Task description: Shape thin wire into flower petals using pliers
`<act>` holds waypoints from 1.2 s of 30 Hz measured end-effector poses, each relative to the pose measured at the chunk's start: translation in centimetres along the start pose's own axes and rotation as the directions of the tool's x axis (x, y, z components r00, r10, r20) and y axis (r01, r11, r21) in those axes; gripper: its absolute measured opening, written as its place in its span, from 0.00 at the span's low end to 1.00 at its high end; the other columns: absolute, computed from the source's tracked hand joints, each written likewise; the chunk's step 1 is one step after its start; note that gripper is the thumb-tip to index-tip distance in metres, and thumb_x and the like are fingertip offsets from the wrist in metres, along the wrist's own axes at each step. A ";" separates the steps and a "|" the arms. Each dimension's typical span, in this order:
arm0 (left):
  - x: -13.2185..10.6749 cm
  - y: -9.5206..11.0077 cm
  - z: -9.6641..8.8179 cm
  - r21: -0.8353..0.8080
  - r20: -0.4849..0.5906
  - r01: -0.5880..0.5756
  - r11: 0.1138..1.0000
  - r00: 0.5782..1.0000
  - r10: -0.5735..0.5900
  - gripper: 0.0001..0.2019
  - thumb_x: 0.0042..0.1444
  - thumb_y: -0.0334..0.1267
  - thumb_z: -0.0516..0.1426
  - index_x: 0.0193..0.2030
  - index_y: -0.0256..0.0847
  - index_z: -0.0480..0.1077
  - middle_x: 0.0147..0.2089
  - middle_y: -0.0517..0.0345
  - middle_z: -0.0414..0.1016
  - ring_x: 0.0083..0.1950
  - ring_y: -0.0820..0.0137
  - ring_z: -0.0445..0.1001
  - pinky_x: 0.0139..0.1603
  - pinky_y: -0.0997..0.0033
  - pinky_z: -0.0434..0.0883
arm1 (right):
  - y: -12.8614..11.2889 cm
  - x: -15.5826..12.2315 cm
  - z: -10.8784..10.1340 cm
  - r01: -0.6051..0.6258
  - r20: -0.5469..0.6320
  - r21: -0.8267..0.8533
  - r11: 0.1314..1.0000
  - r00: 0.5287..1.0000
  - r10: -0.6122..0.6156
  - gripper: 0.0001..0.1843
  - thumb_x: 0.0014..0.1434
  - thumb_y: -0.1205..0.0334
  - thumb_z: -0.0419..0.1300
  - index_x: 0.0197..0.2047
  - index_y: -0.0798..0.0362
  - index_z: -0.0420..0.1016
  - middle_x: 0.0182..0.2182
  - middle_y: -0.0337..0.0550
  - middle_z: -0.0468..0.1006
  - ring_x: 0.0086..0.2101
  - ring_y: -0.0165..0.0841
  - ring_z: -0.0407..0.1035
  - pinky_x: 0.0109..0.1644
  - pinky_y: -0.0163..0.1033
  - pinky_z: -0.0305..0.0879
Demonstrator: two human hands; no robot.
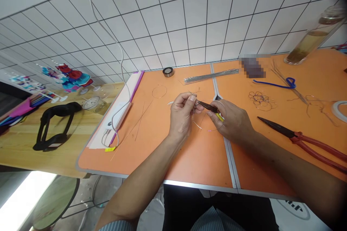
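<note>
Over the middle of the orange folding table, my left hand (183, 113) pinches thin wire (197, 122), whose loose curved ends stick out below the fingers. My right hand (232, 117) is closed around small pliers (208, 106) with dark jaws and a yellow grip. The plier tips meet the wire right at my left fingertips. What exactly lies between the jaws is hidden by the fingers. A short beaded or twisted bit (170, 103) shows just left of my left hand.
Red-handled long-nose pliers (294, 137) lie at right, near a wire flower shape (260, 99) and a blue twisted piece (290, 83). Straight wires (210, 75) and a tape roll (168, 72) lie at the back. A white power strip (118, 115) is at left, a glass bottle (311, 41) at far right.
</note>
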State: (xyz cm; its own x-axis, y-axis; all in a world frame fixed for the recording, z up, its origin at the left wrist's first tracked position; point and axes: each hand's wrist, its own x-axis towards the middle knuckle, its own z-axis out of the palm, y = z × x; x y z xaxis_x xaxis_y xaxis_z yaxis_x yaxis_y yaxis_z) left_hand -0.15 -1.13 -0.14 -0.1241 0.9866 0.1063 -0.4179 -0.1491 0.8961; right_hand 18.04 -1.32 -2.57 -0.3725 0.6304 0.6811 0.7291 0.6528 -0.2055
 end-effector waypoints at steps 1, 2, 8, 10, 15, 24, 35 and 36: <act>0.0 0.0 0.0 0.005 -0.001 0.000 1.000 1.000 0.000 0.16 0.57 0.49 0.73 0.40 0.42 0.76 0.33 0.64 0.75 0.30 0.76 0.78 0.33 0.75 0.74 | 0.0 0.0 0.0 0.002 -0.003 0.002 1.000 1.000 -0.002 0.05 0.76 0.58 0.60 0.48 0.49 0.74 0.37 0.44 0.84 0.35 0.37 0.77 0.34 0.42 0.61; 0.0 0.0 0.0 0.009 0.000 0.000 1.000 1.000 0.000 0.17 0.57 0.49 0.73 0.40 0.42 0.76 0.33 0.64 0.75 0.30 0.76 0.78 0.33 0.74 0.74 | 0.0 0.0 -0.1 0.008 -0.009 0.002 1.000 1.000 -0.008 0.04 0.76 0.59 0.60 0.47 0.49 0.74 0.37 0.43 0.84 0.35 0.37 0.77 0.34 0.42 0.61; 0.0 0.0 0.0 -0.001 0.007 -0.014 1.000 1.000 0.014 0.16 0.58 0.48 0.73 0.39 0.41 0.76 0.33 0.64 0.75 0.29 0.76 0.78 0.32 0.74 0.73 | -0.1 0.1 -0.2 0.028 -0.022 -0.005 1.000 0.999 -0.028 0.02 0.75 0.62 0.60 0.47 0.50 0.74 0.37 0.43 0.85 0.34 0.37 0.77 0.34 0.41 0.61; 0.0 -0.1 0.0 -0.013 0.010 -0.011 1.000 1.000 0.011 0.15 0.58 0.47 0.73 0.38 0.41 0.76 0.33 0.64 0.75 0.29 0.75 0.78 0.32 0.74 0.73 | -0.1 0.1 -0.1 0.019 -0.015 -0.007 1.000 1.000 -0.019 0.03 0.76 0.61 0.60 0.46 0.50 0.74 0.36 0.43 0.84 0.33 0.36 0.77 0.34 0.41 0.61; 0.1 -0.3 -0.2 -0.004 0.006 -0.019 1.000 1.000 0.019 0.15 0.58 0.47 0.73 0.38 0.41 0.76 0.32 0.63 0.76 0.30 0.75 0.79 0.32 0.75 0.71 | -0.1 0.0 -0.1 0.001 0.005 -0.018 1.000 1.000 -0.001 0.05 0.75 0.61 0.60 0.45 0.51 0.74 0.34 0.41 0.82 0.32 0.35 0.75 0.33 0.40 0.58; 0.2 -0.4 -0.3 -0.010 0.005 -0.026 1.000 1.000 0.026 0.13 0.59 0.45 0.72 0.37 0.41 0.76 0.32 0.63 0.76 0.29 0.75 0.79 0.32 0.74 0.71 | -0.3 0.1 -0.3 -0.014 0.018 -0.012 1.000 1.000 0.014 0.06 0.75 0.62 0.60 0.43 0.51 0.75 0.32 0.39 0.81 0.31 0.33 0.75 0.33 0.39 0.59; 0.2 -0.3 -0.3 -0.005 0.001 -0.022 1.000 1.000 0.022 0.14 0.57 0.45 0.72 0.36 0.41 0.75 0.31 0.64 0.75 0.28 0.75 0.79 0.31 0.74 0.75 | -0.4 0.0 -0.3 0.019 0.006 -0.035 0.999 1.000 -0.019 0.08 0.76 0.62 0.58 0.43 0.51 0.76 0.30 0.38 0.81 0.31 0.34 0.77 0.34 0.39 0.60; 0.2 -0.3 -0.3 -0.004 0.001 -0.021 1.000 1.000 0.021 0.13 0.58 0.45 0.72 0.36 0.41 0.75 0.31 0.64 0.76 0.28 0.75 0.79 0.31 0.75 0.75 | -0.4 0.0 -0.3 0.020 0.004 -0.041 0.999 1.000 -0.020 0.08 0.76 0.62 0.58 0.43 0.51 0.76 0.30 0.38 0.81 0.31 0.34 0.77 0.34 0.39 0.59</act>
State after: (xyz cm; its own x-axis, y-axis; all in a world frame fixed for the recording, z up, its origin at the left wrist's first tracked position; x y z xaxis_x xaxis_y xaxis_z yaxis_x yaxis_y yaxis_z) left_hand -0.29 -0.94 -0.48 -0.1319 0.9832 0.1258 -0.4186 -0.1703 0.8920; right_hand 17.94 -1.67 -2.25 -0.3891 0.6186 0.6826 0.7445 0.6476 -0.1625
